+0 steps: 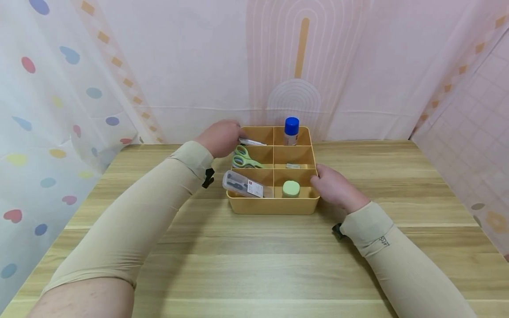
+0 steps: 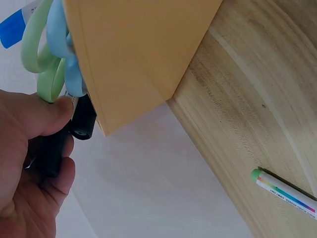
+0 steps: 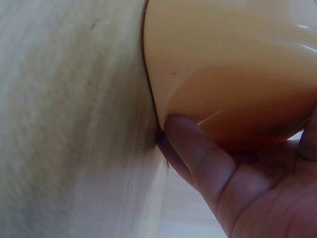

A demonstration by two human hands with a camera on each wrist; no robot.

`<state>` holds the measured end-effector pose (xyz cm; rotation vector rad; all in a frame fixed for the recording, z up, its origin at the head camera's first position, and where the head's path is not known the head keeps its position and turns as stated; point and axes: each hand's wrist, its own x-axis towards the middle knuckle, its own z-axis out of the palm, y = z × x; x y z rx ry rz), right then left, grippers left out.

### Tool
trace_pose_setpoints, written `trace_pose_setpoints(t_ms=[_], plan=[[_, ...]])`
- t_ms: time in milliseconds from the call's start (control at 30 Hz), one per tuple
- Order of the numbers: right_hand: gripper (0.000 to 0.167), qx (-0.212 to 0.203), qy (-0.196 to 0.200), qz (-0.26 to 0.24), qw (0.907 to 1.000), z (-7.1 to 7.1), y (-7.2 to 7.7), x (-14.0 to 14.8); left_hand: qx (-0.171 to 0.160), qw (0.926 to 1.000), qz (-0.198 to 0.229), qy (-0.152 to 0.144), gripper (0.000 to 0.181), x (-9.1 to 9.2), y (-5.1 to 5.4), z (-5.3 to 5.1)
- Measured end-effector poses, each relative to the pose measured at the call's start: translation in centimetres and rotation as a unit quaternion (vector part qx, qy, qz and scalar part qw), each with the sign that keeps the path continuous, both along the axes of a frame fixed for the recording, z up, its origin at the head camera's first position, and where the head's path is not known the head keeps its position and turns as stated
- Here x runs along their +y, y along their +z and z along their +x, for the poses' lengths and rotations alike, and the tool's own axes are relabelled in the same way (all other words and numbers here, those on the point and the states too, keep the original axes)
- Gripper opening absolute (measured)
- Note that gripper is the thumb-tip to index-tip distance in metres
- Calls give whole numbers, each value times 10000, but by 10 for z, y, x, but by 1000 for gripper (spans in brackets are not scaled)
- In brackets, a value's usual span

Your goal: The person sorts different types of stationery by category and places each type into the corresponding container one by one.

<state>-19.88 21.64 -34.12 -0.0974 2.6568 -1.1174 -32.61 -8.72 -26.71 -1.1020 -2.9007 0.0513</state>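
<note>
A yellow divided storage box point(image 1: 274, 206) stands on the table. At its back left corner my left hand point(image 1: 222, 138) pinches a black-ended marker point(image 2: 52, 156); a second black marker end point(image 2: 84, 119) sticks out beside it. White marker barrels point(image 1: 252, 142) show in the back left compartment. Green scissors point(image 1: 244, 160) lie in the compartment in front of that, their handles close to my left thumb. My right hand point(image 1: 338, 187) grips the box's right side, and in the right wrist view its fingers point(image 3: 198, 153) press on the outer wall near the tabletop.
A blue-capped glue stick point(image 1: 291, 128) stands back right in the box. Other compartments hold a small pale item point(image 1: 293, 166), a light green container point(image 1: 291, 188) and a clear case point(image 1: 242, 183). A green-capped marker point(image 2: 282, 188) lies on the table. Curtains point(image 1: 191, 66) hang behind.
</note>
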Motion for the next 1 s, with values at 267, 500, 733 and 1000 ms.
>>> trace_pose_setpoints(t_ms=[267, 500, 733, 1000], plan=[[56, -19, -16, 2, 10000, 0, 0, 1, -44, 9999, 76, 146, 23, 2, 1, -2], [57, -38, -4, 12, 10000, 0, 1, 1, -10, 9999, 59, 143, 22, 1, -1, -4], [57, -14, -14, 67, 10000, 0, 0, 2, -63, 9997, 94, 202, 22, 1, -1, -3], [57, 90, -51, 165, 9998, 1, 0, 2, -62, 9998, 108, 158, 20, 0, -3, -5]])
